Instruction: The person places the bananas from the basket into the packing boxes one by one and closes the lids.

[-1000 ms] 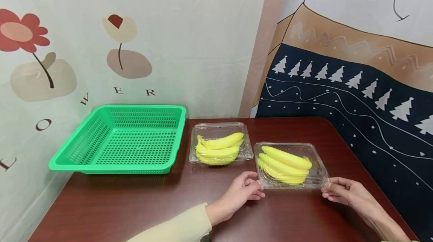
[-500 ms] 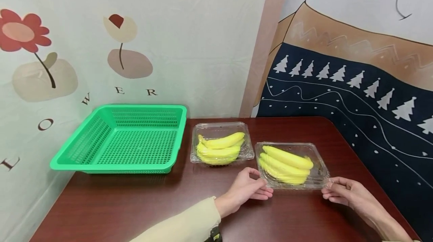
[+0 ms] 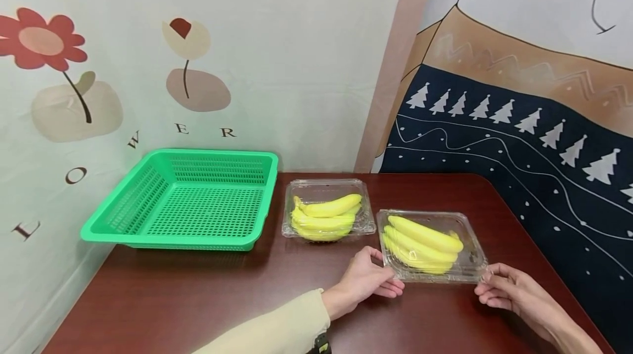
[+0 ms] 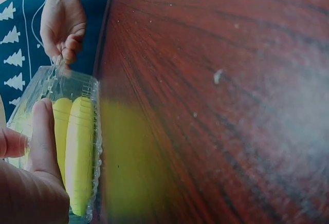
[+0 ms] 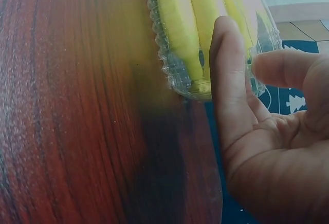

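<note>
In the head view, a clear plastic clamshell box with several yellow bananas inside is over the right part of the table. My left hand pinches its near left corner between thumb and fingers. At the near right corner, my right hand pinches the rim the same way. The left wrist view has my left thumb and index finger on either side of the plastic edge. From the right wrist, bananas show through the box wall beyond my right hand.
A second clear clamshell box of bananas stands just left of the held one. Farther left is a green perforated basket. Behind the brown table hangs a printed cloth.
My left hand has moved right, onto the near left corner of the box. The near edge of the box sits slightly lower in view. The head view has shifted slightly; the right hand keeps its grip.
</note>
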Action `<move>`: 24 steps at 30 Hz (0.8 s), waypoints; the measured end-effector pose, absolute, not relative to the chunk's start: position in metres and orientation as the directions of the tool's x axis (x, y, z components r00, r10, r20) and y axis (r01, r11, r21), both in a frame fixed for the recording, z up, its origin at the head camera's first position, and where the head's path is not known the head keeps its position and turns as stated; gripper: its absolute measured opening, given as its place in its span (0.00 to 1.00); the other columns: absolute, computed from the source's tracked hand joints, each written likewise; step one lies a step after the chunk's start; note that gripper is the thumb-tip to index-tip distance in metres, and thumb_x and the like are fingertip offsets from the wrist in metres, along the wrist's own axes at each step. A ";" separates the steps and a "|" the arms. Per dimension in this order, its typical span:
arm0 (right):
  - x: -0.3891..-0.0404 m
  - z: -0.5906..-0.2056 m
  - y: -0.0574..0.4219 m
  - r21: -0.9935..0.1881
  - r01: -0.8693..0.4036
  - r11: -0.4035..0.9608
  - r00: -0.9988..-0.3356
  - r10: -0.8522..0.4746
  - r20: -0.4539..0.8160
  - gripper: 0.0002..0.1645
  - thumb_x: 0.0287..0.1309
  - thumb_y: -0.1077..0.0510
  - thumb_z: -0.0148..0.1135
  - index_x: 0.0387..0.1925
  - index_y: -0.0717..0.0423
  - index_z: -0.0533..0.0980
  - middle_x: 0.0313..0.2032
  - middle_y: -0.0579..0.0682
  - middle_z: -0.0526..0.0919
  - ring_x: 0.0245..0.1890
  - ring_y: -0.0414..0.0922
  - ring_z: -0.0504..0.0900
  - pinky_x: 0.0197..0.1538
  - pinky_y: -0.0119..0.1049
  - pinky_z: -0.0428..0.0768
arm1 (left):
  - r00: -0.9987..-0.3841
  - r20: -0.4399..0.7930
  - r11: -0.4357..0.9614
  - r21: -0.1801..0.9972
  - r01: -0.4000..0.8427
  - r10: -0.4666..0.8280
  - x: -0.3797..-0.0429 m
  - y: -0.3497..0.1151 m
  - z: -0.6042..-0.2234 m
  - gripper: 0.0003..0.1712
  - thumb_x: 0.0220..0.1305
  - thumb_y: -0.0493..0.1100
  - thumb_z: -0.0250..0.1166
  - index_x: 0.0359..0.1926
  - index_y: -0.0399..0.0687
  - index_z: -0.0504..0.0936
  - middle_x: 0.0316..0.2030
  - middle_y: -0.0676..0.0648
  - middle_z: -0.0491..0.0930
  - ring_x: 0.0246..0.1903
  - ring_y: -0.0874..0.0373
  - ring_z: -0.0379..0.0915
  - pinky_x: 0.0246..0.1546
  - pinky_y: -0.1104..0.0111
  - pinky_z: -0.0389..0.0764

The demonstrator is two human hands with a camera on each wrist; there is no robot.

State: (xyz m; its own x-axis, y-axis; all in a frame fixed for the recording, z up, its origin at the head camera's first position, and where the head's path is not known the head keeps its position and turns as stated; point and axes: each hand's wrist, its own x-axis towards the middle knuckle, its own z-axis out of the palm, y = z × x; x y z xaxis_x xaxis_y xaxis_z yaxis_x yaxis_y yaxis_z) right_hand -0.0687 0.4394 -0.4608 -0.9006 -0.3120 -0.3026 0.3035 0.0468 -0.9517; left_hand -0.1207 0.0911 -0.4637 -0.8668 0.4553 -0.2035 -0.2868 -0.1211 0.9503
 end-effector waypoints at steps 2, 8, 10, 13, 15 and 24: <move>-0.068 -0.462 0.440 -0.952 0.303 0.050 -0.899 -0.317 -0.303 0.11 0.82 0.60 0.44 0.50 0.52 0.74 0.42 0.50 0.87 0.42 0.44 0.88 0.49 0.37 0.86 | -0.868 -0.200 -0.119 0.952 -0.282 0.454 -0.120 0.091 -0.463 0.17 0.58 0.25 0.59 0.45 0.41 0.65 0.27 0.32 0.87 0.24 0.50 0.87 0.29 0.63 0.88; -0.067 -0.463 0.440 -0.961 0.274 0.044 -0.904 -0.328 -0.273 0.13 0.82 0.61 0.41 0.48 0.51 0.74 0.40 0.48 0.86 0.39 0.42 0.87 0.45 0.34 0.86 | -0.860 -0.214 -0.112 0.948 -0.296 0.463 -0.120 0.093 -0.463 0.17 0.57 0.24 0.58 0.42 0.42 0.65 0.25 0.33 0.86 0.22 0.54 0.86 0.27 0.65 0.88; -0.067 -0.463 0.440 -0.965 0.256 0.051 -0.911 -0.322 -0.258 0.12 0.82 0.62 0.41 0.47 0.52 0.74 0.39 0.48 0.86 0.37 0.40 0.86 0.43 0.33 0.86 | -0.857 -0.220 -0.107 0.947 -0.302 0.466 -0.120 0.094 -0.463 0.17 0.57 0.24 0.58 0.41 0.43 0.65 0.24 0.34 0.86 0.21 0.55 0.85 0.26 0.65 0.87; -0.066 -0.463 0.439 -0.974 0.219 0.065 -0.922 -0.313 -0.228 0.11 0.81 0.63 0.43 0.45 0.52 0.74 0.37 0.47 0.85 0.35 0.39 0.84 0.40 0.32 0.85 | -0.856 -0.228 -0.095 0.948 -0.304 0.464 -0.120 0.094 -0.463 0.16 0.57 0.24 0.58 0.41 0.43 0.65 0.23 0.35 0.86 0.19 0.57 0.84 0.25 0.66 0.87; -0.065 -0.463 0.438 -0.978 0.198 0.072 -0.928 -0.308 -0.211 0.11 0.80 0.64 0.44 0.44 0.53 0.73 0.36 0.46 0.84 0.33 0.38 0.83 0.38 0.31 0.84 | -0.856 -0.228 -0.084 0.951 -0.298 0.464 -0.120 0.095 -0.463 0.16 0.57 0.24 0.58 0.41 0.43 0.65 0.22 0.35 0.86 0.19 0.57 0.84 0.25 0.66 0.87; -0.065 -0.464 0.435 -0.987 0.134 0.092 -0.946 -0.284 -0.155 0.10 0.77 0.68 0.45 0.43 0.56 0.72 0.33 0.47 0.84 0.31 0.37 0.82 0.34 0.30 0.84 | -0.860 -0.193 -0.052 0.968 -0.246 0.473 -0.119 0.095 -0.462 0.17 0.58 0.24 0.58 0.40 0.44 0.64 0.20 0.36 0.85 0.16 0.58 0.82 0.22 0.66 0.86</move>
